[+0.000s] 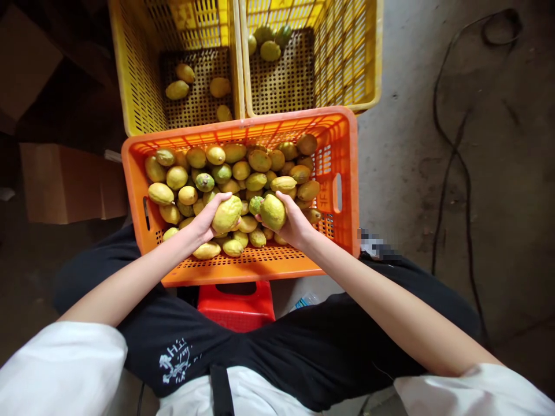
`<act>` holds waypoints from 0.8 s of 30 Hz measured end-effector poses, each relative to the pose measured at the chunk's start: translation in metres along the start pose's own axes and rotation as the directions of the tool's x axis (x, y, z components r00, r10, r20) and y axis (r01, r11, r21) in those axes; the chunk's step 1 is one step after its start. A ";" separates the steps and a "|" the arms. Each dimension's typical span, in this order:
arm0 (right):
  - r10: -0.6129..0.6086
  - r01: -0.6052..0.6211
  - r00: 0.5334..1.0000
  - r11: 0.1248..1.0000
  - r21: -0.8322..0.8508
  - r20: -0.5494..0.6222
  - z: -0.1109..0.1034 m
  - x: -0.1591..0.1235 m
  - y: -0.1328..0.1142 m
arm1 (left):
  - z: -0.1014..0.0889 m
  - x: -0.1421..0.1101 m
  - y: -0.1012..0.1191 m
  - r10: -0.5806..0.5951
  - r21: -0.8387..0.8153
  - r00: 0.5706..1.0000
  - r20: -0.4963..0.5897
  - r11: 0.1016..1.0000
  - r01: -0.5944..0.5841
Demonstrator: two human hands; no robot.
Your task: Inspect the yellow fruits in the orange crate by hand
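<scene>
An orange plastic crate (186, 276) stands between my knees, its floor covered with yellow and greenish lemons (259, 160). Over the fruit, my left hand (207, 221) is closed around a yellow-green lemon (227, 214). My right hand (295, 224) grips another greenish-yellow lemon (273, 212) a short gap to the right. A small green, rough-looking fruit (255, 204) shows just beside the right-hand lemon; whether that hand also holds it, I cannot tell. The undersides of both held lemons and some fingers are hidden.
Beyond the orange crate are two yellow crates, the left one (125, 86) with several yellow lemons and the right one (368, 63) with several greener ones. A red stool (236, 312) is near my legs. A cardboard box (65, 182) stands left; a black cable (437, 115) lies right.
</scene>
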State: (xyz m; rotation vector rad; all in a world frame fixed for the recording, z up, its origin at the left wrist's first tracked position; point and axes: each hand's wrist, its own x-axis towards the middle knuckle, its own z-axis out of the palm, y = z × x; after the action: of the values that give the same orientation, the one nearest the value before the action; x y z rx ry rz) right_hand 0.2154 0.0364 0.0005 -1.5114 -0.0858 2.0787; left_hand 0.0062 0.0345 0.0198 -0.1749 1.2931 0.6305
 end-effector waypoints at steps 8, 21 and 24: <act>-0.023 0.023 1.000 1.000 -0.020 0.007 -0.002 0.000 0.007 | 0.009 -0.006 0.006 -0.015 -0.051 1.000 0.005 0.999 0.015; 0.136 -0.147 0.988 0.972 0.185 0.071 -0.003 -0.001 -0.004 | 0.002 -0.001 0.004 -0.022 -0.075 0.998 0.066 0.997 0.027; 0.141 -0.152 0.987 0.971 0.187 0.071 -0.003 -0.001 -0.004 | -0.001 0.003 0.003 0.015 -0.018 0.998 0.057 1.000 -0.014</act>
State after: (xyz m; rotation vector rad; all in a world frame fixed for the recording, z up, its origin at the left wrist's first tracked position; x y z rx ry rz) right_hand 0.2195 0.0385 0.0020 -1.3781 0.2060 2.1762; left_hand 0.0042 0.0372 0.0172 -0.1611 1.2345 0.6547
